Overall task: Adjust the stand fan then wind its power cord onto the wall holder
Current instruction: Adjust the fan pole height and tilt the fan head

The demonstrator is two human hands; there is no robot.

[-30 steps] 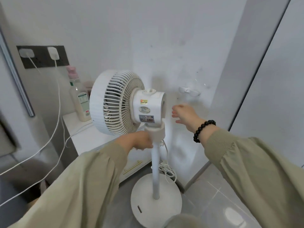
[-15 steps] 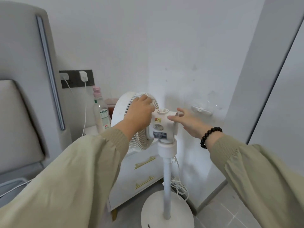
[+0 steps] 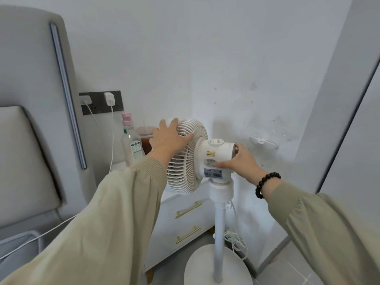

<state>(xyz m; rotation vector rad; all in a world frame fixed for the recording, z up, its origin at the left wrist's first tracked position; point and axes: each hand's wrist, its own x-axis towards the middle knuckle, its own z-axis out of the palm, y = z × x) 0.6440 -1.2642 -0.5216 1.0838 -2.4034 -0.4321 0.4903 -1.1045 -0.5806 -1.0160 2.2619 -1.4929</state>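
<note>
A white stand fan (image 3: 216, 159) stands in the room corner on a thin pole and a round base (image 3: 197, 268). Its round grille head (image 3: 190, 157) faces left. My left hand (image 3: 167, 138) lies flat on the top rear of the grille, fingers straight. My right hand (image 3: 239, 161) holds the back of the motor housing, thumb along its side. The white power cord (image 3: 236, 241) lies in a loose bundle on the floor behind the pole. A white wall holder (image 3: 264, 142) sits on the wall to the right of the fan.
A white bedside cabinet (image 3: 185, 221) with gold handles stands left of the fan, bearing a clear bottle (image 3: 131, 145) and a brown cup (image 3: 145, 140). Two chargers are plugged into a dark socket plate (image 3: 100, 102). A padded headboard (image 3: 26, 140) is at left; a grey panel (image 3: 337, 99) at right.
My left hand rose from the pole's neck to the grille. My right hand closed in on the motor housing and now holds it. My view tilted up.
</note>
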